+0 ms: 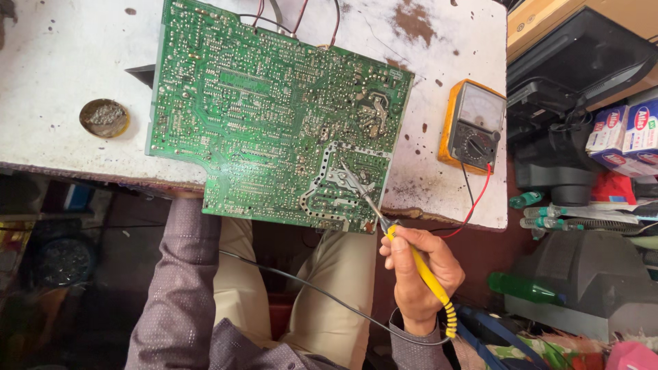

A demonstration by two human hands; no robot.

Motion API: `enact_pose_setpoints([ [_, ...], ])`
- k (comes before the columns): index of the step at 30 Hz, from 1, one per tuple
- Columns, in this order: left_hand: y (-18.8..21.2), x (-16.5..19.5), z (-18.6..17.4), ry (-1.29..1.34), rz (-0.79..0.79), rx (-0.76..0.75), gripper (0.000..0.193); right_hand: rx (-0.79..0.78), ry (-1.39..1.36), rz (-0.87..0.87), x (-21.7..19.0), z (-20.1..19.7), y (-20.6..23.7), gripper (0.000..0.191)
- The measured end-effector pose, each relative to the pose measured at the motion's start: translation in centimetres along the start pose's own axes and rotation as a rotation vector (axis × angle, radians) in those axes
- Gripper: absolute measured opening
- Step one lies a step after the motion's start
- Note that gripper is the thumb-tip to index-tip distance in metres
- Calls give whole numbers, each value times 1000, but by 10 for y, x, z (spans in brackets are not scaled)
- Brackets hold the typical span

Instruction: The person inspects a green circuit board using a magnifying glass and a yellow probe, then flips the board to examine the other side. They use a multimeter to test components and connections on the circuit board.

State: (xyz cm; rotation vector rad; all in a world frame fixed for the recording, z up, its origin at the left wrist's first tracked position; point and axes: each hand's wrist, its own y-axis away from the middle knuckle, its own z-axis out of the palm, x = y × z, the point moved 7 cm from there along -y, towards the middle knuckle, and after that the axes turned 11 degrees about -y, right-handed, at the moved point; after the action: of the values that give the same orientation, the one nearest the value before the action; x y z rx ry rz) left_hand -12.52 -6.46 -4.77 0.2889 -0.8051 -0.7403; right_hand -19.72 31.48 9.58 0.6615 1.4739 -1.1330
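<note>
A large green circuit board point(267, 109) lies solder side up on a worn white table point(62, 62), overhanging its front edge. My right hand point(418, 270) grips a yellow-handled soldering iron point(428, 274). Its metal tip point(353, 179) rests on the silver traces at the board's lower right. My left hand is hidden under the board; only its purple sleeve point(181, 274) shows, reaching up below the board's front left corner. A black cord point(308, 286) runs from the iron across my lap.
An orange-cased analog multimeter point(474, 125) lies right of the board with red and black leads point(473, 205) hanging off the table. A round tin point(104, 117) sits at the left. Black equipment, boxes and a green bottle point(524, 288) crowd the right side.
</note>
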Motion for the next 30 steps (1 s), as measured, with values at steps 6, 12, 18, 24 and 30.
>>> enact_pose_setpoints([
  [6,2,-4,-28,51,45,0,60,-60,85,-45,-15,12,-4,13],
  [12,26,4,-73,172,177,-10,65,-121,241,-107,-40,28,-10,13],
  [18,60,38,-85,-47,462,101,44,-125,330,-39,-64,47,-18,12],
  [24,108,80,-117,-343,937,676,27,-216,469,-29,-83,66,-30,10],
  [30,136,114,-96,-910,1236,556,23,-276,553,-196,-97,80,-29,10],
])
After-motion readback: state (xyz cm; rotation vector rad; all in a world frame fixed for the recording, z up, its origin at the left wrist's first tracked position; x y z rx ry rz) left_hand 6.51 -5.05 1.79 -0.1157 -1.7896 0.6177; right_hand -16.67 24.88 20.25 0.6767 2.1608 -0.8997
